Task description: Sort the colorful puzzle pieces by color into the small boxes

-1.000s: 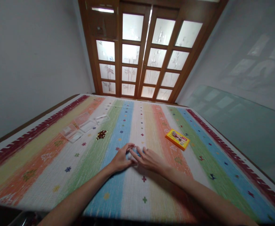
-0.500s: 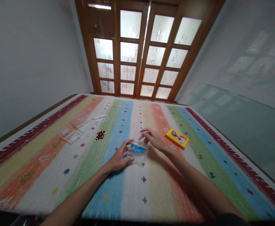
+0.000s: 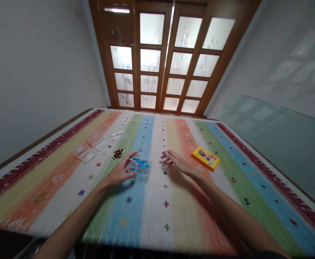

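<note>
My left hand (image 3: 123, 170) is closed around the left side of a clear plastic box (image 3: 145, 175), thumb at the near side and fingers at the far side. Small blue pieces (image 3: 141, 163) lie inside, spread toward its far half. To the right of the box, apart from it, my right hand (image 3: 176, 161) hovers over the tablecloth with loosely bent fingers and nothing visible in them. Beyond my left hand is a small heap of shiny brown and gold pieces (image 3: 118, 154). Whether the box touches the cloth I cannot tell.
Clear plastic boxes and lids (image 3: 88, 156) lie at the left, with another clear container (image 3: 119, 136) behind them. A yellow box (image 3: 205, 158) with a printed picture rests at the right. The striped cloth (image 3: 153, 216) covers the table up to the wood-and-glass doors (image 3: 163, 54).
My left hand has carried the clear box to the left, away from my right hand. The blue pieces now look more spread out. My right hand stays in about the same place.
</note>
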{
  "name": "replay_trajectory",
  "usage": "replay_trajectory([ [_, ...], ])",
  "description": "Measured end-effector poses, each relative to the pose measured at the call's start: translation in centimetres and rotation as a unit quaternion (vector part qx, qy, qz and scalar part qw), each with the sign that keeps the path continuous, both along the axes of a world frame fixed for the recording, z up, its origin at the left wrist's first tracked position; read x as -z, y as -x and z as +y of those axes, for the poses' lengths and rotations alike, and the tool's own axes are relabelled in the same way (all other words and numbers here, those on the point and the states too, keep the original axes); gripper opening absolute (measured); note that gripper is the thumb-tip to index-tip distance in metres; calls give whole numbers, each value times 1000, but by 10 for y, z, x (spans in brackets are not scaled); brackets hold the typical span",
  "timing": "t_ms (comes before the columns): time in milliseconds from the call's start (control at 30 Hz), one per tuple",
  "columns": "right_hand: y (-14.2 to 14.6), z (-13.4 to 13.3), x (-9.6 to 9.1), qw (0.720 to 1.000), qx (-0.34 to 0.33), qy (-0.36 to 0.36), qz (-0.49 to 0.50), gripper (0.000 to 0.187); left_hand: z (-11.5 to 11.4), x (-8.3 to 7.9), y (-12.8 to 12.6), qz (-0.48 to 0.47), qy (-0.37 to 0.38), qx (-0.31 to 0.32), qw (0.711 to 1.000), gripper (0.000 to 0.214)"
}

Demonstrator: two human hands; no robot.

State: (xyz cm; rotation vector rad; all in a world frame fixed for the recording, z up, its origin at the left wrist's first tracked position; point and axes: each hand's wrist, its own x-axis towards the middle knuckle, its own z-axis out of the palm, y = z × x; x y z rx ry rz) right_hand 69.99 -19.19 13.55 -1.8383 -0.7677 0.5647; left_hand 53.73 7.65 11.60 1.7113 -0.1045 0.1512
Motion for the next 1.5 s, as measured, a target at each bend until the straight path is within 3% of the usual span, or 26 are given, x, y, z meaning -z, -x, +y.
replay_trajectory([
  [233, 13, -45, 26, 976, -50, 82, -197, 47, 60, -12, 16, -29, -138, -128, 982, 83],
  [400, 28, -47, 30, 963, -47, 65, -256, 41, 92, -15, 19, -57, -235, -233, 942, 81],
  [500, 35, -44, 30, 960, -24, 49, -276, 40, 104, -17, 18, -72, -296, -257, 917, 79],
  [700, 40, -44, 36, 957, 1, 45, -288, 41, 114, -23, 13, -92, -413, -228, 877, 73],
  [967, 42, -45, 44, 949, -7, 41, -313, 41, 121, -26, 0, -132, -509, -176, 833, 65],
  [1133, 41, -45, 46, 947, -10, 41, -317, 40, 126, -20, -4, -131, -528, -143, 827, 60],
  [1500, 42, -43, 45, 946, -1, 37, -322, 38, 125, -18, -3, -155, -573, -138, 793, 54],
])
